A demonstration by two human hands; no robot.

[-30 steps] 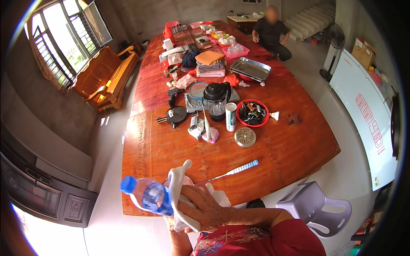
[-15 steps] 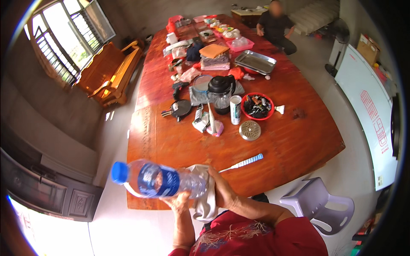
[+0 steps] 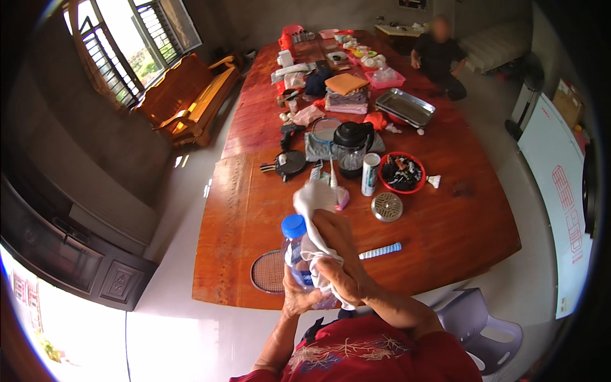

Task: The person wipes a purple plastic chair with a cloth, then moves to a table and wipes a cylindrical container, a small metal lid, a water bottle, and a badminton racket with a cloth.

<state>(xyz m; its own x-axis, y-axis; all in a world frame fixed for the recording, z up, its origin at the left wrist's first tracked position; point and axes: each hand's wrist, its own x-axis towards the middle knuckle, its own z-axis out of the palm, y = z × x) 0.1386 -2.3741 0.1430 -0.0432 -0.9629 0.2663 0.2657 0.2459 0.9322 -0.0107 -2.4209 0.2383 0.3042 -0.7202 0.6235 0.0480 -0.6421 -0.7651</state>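
Upright in front of me, a clear plastic bottle (image 3: pixel 294 248) with a blue cap and blue label is gripped low down by my left hand (image 3: pixel 299 296). My right hand (image 3: pixel 340 258) clasps a white cloth (image 3: pixel 313 198) against the bottle's right side, and the cloth hangs down over part of the label. Behind the bottle, a badminton racket (image 3: pixel 266 272) lies on the table near its front edge. Its blue-and-white grip shows to the right of my right hand, while the middle of the racket is hidden by my hands.
The wooden table (image 3: pixel 464 235) carries a black-lidded glass jug (image 3: pixel 350 153), a white tube (image 3: pixel 370 174), a red bowl (image 3: pixel 402 173) of dark items, a round metal strainer (image 3: pixel 387 207) and a metal tray (image 3: pixel 406 107). A purple chair (image 3: pixel 468 318) stands at right. A person (image 3: pixel 439 57) sits far off.
The bottle has turned from lying sideways to upright and moved right. My right hand has brought the cloth up beside its cap. The racket's head has come into sight.
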